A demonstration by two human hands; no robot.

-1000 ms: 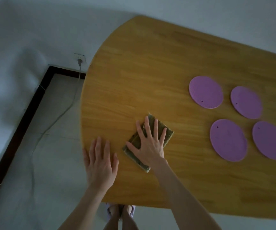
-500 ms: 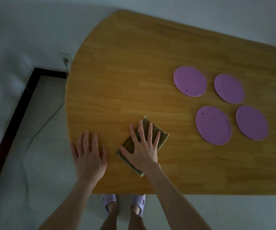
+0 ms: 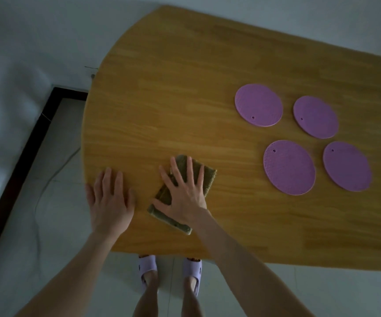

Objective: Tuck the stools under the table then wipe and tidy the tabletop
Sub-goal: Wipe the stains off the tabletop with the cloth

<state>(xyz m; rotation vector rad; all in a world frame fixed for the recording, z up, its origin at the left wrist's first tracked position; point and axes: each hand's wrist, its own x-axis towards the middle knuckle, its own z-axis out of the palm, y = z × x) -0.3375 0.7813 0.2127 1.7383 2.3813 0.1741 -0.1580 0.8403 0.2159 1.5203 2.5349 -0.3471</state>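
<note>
A folded olive-green cloth (image 3: 207, 178) lies on the wooden table (image 3: 173, 99) near its front left corner. My right hand (image 3: 185, 193) presses flat on the cloth with fingers spread. Just left of it, my left hand (image 3: 110, 202) rests palm down on bare wood by the table's left edge, holding nothing. Several round purple mats (image 3: 258, 105) lie in a square group on the right half, well apart from the cloth. No stool is in view.
My feet in pale slippers (image 3: 147, 268) stand on the tiled floor at the table's front edge. A grey cable (image 3: 47, 184) trails over the floor at left. A dark baseboard (image 3: 24, 143) runs along the white wall.
The view has swung, so the table sits differently in frame. Both hands and the cloth keep about the same spot on the tabletop; the left hand sits slightly further in from the edge.
</note>
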